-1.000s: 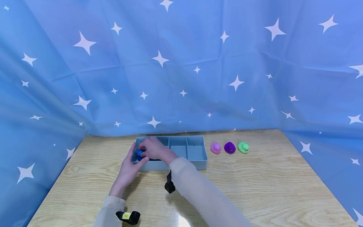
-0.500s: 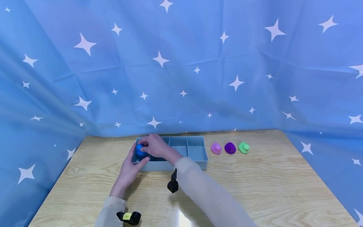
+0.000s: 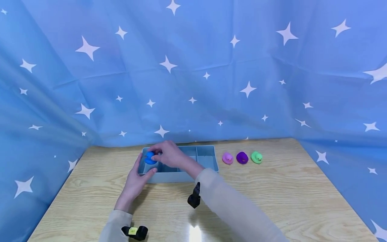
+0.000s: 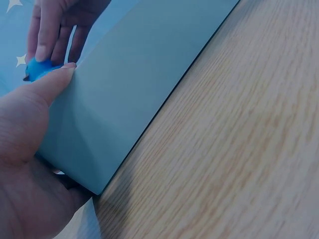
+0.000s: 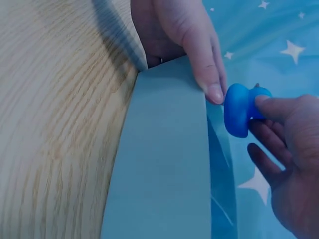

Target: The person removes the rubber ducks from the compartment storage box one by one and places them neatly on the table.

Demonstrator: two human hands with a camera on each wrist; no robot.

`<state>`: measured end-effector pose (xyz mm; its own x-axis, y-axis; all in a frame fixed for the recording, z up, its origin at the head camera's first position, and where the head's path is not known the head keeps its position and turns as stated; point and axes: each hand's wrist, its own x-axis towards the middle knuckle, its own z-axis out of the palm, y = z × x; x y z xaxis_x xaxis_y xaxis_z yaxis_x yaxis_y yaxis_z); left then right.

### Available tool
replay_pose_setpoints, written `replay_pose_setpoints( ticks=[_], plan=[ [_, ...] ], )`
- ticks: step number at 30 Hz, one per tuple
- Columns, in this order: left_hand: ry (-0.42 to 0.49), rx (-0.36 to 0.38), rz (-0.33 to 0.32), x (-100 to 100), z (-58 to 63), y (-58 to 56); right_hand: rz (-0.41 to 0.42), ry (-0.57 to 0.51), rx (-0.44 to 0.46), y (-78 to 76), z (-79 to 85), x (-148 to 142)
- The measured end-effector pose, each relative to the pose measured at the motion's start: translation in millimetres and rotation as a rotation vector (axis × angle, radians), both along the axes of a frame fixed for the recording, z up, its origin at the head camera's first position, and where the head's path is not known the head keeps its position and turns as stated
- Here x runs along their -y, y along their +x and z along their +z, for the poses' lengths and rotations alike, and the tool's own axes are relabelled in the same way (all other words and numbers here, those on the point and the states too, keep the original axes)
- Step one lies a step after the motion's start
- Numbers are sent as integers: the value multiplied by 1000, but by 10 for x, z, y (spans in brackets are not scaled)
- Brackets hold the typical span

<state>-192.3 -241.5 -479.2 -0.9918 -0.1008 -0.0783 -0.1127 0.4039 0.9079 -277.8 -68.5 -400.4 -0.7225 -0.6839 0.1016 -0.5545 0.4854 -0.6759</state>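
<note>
Between the thumb and fingers of my right hand (image 3: pixel 173 155) is a blue rubber duck (image 3: pixel 149 158), pinched just above the left compartment of a grey-blue divided box (image 3: pixel 176 177). The right wrist view shows this duck (image 5: pixel 237 110) clear of the box rim, the thumb pressing on its head. My left hand (image 3: pixel 135 183) grips the box's left end, thumb at the front rim and fingers around the end wall. In the left wrist view the left thumb hides part of the duck (image 4: pixel 37 68).
To the right of the box, a pink duck (image 3: pixel 227 158), a purple duck (image 3: pixel 242 157) and a green duck (image 3: pixel 256 157) stand in a row on the wooden table (image 3: pixel 272 201). A blue star-patterned cloth (image 3: pixel 193 77) hangs behind and at both sides.
My right hand has raised the blue duck from inside the left compartment to above it. The left hand stays on the box. The view has shifted slightly.
</note>
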Motion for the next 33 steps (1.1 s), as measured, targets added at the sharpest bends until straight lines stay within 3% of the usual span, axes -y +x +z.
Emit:
replay_pose_setpoints(
  ticks=[16, 26, 33],
  plan=[
    [-24, 36, 25, -18, 3, -10, -22, -96, 38, 144, 25, -504],
    [-32, 21, 30, -13, 8, -9, -122, -131, 73, 96, 4, -917],
    [-34, 27, 22, -15, 25, 13, -150, -159, 36, 77, 36, -1214]
  ],
)
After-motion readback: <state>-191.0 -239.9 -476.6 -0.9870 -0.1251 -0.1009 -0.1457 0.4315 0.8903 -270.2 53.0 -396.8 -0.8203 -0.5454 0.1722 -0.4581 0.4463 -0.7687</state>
